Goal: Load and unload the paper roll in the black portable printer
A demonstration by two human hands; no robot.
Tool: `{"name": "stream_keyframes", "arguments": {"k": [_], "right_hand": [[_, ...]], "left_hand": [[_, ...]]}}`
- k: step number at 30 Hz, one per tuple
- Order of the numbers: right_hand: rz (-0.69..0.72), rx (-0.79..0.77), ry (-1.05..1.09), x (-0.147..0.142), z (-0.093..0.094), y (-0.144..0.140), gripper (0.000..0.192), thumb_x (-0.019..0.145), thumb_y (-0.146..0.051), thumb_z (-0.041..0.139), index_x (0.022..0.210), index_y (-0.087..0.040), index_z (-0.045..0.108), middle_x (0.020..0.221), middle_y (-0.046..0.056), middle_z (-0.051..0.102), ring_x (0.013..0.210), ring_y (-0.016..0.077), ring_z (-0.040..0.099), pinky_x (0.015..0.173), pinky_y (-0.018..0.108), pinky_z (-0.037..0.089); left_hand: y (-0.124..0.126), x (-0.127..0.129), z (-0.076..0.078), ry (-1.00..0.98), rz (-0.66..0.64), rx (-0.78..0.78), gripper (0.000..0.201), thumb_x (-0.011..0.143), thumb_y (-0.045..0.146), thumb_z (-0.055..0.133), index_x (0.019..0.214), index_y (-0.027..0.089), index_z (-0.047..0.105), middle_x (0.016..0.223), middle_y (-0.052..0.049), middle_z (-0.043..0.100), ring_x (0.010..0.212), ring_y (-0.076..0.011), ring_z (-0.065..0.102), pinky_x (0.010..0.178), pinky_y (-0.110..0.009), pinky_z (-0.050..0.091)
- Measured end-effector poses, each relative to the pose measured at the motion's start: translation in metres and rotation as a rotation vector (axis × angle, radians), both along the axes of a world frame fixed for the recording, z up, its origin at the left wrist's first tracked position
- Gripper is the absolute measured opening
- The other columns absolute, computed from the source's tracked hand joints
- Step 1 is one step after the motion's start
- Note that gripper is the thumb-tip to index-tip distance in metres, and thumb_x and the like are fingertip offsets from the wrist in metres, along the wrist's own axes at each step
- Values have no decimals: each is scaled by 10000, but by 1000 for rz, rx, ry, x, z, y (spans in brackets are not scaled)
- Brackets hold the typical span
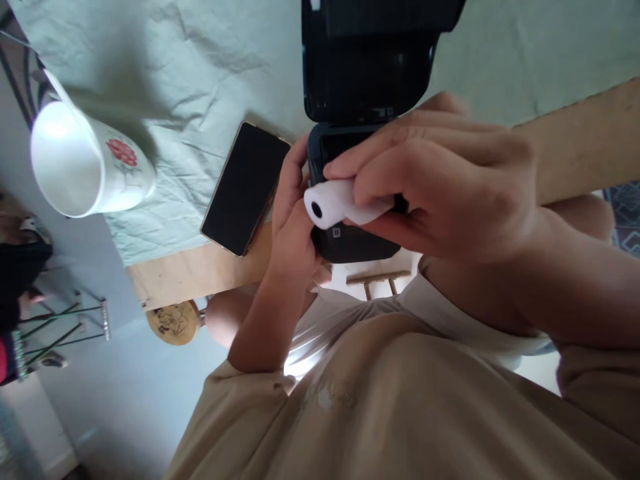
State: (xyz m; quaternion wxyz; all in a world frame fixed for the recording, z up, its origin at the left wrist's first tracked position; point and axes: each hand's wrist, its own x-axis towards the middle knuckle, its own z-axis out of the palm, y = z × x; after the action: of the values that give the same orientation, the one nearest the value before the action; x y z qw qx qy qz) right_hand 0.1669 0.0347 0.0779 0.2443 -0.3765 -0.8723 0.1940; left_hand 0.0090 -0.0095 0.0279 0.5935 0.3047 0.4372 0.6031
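Note:
Near the table's front edge, my left hand is closed around the left side of a black printer, which looks like a portable receipt printer. Its hinged lid stands open, folded back away from me. My right hand grips a small white paper roll over the printer's opening. The dark round hole in the roll's end faces left. My right fingers cover part of the roll and most of the compartment's inside. Left of my left hand lies a smartphone with a dark screen.
A white cup with a red flower print stands at the table's left edge. Pale green cloth covers the table, leaving a wooden strip along the front. Below are a round stool and my legs. Another person is partly visible far left.

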Motion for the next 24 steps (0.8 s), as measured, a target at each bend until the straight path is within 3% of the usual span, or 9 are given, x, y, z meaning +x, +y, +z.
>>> {"name": "stream_keyframes", "arguments": {"k": [5,11,16,21,24], "right_hand": [[-85,201,-141,1,3,5,239,991,-294,400,919,-216,614,965,-59,707,959,110,689,810,281,476],[-65,183,-239,7,3,6,252,992,-270,373,949,-241,620,986,-68,702,943,104,673,799,283,445],[-100,113,-303,11,2,9,244,978,-328,414,942,-244,641,962,-64,715,906,107,656,786,290,412],[22,240,-182,19,-4,9,245,960,-258,433,799,-202,609,1026,-53,707,919,105,642,774,304,401],[46,322,-36,22,-5,6,196,923,-292,511,785,-218,629,956,-17,668,842,101,560,751,301,384]], "left_hand": [[4,-1,-10,-145,-88,115,176,897,287,667,1050,210,703,969,28,726,1026,-132,695,957,-213,536],[3,1,-15,-177,-69,107,228,912,279,659,1130,215,679,999,26,715,969,-76,664,902,-156,507],[2,-2,-16,-27,-48,56,384,837,458,737,1151,246,674,1060,-6,655,1156,-207,643,1011,-296,496],[4,-2,-17,-49,-76,123,303,867,370,691,1141,238,694,1054,9,696,1030,-146,642,955,-230,508],[3,-1,-15,-2,-57,93,304,866,422,682,1131,275,696,1094,28,709,1128,-189,643,1024,-272,502]]}}
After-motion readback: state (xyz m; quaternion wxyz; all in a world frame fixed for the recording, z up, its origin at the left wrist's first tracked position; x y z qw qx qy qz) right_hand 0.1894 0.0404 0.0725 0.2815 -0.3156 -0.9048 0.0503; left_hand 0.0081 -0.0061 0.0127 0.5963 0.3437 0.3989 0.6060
